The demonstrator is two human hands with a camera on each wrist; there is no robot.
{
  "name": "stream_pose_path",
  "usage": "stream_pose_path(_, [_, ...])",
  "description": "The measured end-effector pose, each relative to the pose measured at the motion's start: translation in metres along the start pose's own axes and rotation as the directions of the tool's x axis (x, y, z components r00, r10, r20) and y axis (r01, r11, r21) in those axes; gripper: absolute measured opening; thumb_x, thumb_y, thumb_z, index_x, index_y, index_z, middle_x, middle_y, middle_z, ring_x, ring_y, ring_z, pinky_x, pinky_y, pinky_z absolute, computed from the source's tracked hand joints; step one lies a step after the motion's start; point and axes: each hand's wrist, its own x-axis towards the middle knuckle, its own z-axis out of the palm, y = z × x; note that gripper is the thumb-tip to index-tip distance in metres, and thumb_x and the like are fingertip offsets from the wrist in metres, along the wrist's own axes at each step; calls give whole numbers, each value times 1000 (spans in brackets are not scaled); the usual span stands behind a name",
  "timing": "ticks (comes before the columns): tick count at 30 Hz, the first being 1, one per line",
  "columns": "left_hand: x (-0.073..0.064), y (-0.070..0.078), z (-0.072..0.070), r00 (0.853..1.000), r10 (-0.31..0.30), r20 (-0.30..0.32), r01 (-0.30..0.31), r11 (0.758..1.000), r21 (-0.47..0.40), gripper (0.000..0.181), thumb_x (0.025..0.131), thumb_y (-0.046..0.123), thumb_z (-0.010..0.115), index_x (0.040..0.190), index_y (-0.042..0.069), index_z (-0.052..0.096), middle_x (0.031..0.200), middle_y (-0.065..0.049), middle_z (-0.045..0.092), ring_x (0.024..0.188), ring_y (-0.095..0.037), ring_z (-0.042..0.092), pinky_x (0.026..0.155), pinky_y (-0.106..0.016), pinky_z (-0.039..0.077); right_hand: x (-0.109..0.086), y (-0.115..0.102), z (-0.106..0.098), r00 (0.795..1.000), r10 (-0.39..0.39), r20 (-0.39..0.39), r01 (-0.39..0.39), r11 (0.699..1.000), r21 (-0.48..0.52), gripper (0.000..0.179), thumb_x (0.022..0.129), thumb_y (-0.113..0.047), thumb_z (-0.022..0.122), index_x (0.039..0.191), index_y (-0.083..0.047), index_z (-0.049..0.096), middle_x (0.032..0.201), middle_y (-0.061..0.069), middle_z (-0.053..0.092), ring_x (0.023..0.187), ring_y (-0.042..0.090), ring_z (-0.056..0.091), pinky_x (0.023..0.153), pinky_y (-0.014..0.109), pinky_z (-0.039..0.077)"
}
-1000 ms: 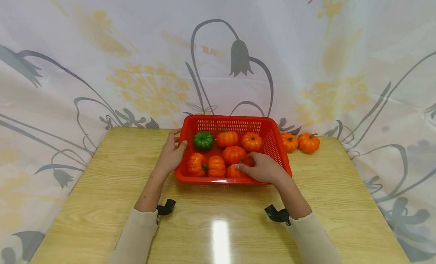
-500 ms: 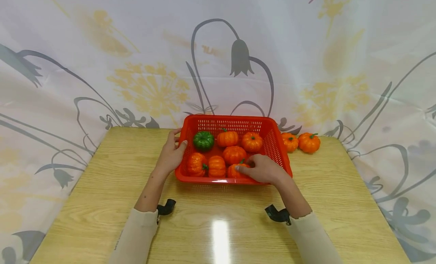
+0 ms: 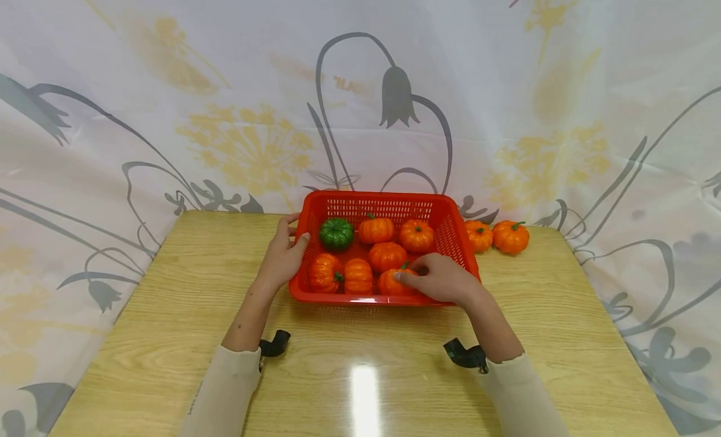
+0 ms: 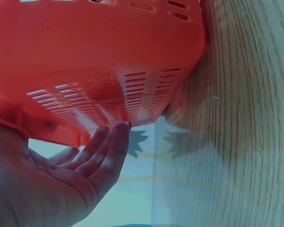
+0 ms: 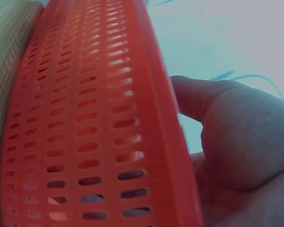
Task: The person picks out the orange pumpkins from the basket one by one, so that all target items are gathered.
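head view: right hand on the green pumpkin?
No, the right hand touches an orange pumpkin at the near side of the red basket; the green pumpkin lies apart, far left.

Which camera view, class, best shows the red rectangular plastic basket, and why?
The head view: the red rectangular plastic basket shows from above, with most of its rim and inside. The left wrist view shows only part of its slotted outside; the right wrist view, only one slotted outer wall and some rim.

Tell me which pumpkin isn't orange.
The green pumpkin, at the back left inside the red basket. Its colour sets it apart: the other visible pumpkins, in the basket and on the table beside it, are orange.
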Motion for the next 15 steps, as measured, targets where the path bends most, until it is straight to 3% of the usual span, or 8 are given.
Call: stream_pose_path(15, [1,0,0,1000,-6,5,6,1000,-6,55,112,20,50,163,14,31,140,-23,55,119,-41,66,93,-54,60,-19,-1,-20,999,5,-50,-2,999,47,62,97,-61,68,126,-7,74,122,8,72,111,29,66,97,51,56])
